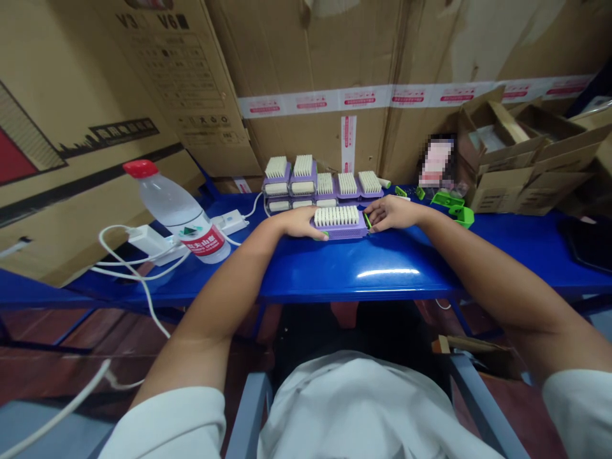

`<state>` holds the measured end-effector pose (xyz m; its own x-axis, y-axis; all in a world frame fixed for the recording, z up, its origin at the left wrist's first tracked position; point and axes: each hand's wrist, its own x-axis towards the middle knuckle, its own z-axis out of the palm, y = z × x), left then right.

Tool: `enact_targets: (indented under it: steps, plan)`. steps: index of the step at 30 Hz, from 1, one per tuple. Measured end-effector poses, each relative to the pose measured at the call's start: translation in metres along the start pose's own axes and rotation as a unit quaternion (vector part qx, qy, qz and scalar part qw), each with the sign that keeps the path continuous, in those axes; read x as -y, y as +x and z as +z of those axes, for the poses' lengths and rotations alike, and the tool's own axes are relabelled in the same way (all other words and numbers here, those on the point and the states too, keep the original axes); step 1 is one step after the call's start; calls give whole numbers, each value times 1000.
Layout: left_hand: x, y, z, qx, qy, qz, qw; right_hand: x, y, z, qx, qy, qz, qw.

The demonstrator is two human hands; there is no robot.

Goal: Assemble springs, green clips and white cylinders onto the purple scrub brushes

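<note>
A: What kind of surface is it?
B: It is a blue table (306, 274), shiny, with a bright reflection near the front edge. On it, between the two hands, lies the purple block (338, 228) with cream bristles.
A: And the fingers?
B: The left hand (302, 223) is clamped on the block's left end, thumb in front. The right hand (392, 212) has thumb and fingers slightly apart at a green-edged piece (367, 221) on the right end; whether they grip it, I cannot tell.
A: What stands around?
B: Behind are similar bristled blocks (347, 183), some stacked. At left leans a bottle (201, 237) with red cap, near white plugs and cables. At right are green parts (461, 215) and small open cartons (500, 191).
A: And the room?
B: Large cardboard (310, 51) with printed tape closes the back; the floor (119, 341) is dark red.
</note>
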<state>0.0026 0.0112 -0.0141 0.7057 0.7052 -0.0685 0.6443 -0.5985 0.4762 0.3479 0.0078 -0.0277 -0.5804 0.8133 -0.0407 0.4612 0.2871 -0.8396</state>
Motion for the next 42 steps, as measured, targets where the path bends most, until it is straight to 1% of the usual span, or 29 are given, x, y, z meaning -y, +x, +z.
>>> enact_targets:
  steps: [10,28,36,38,42]
  plan:
    - [-1,-1,-1,1,10,-16,1000,0,0,-3,6,1,4,1000]
    - [-1,-1,0,-2,9,-20,1000,-3,2,-2,8,29,7,1000]
    - [-2,-2,0,-4,9,-16,1000,7,-2,-4,11,18,24,999]
    - [-2,-2,0,-2,7,-13,1000,10,-5,-5,11,30,36,999]
    - [-1,-1,0,1,8,-15,1000,10,-9,-8,-1,98,42,994]
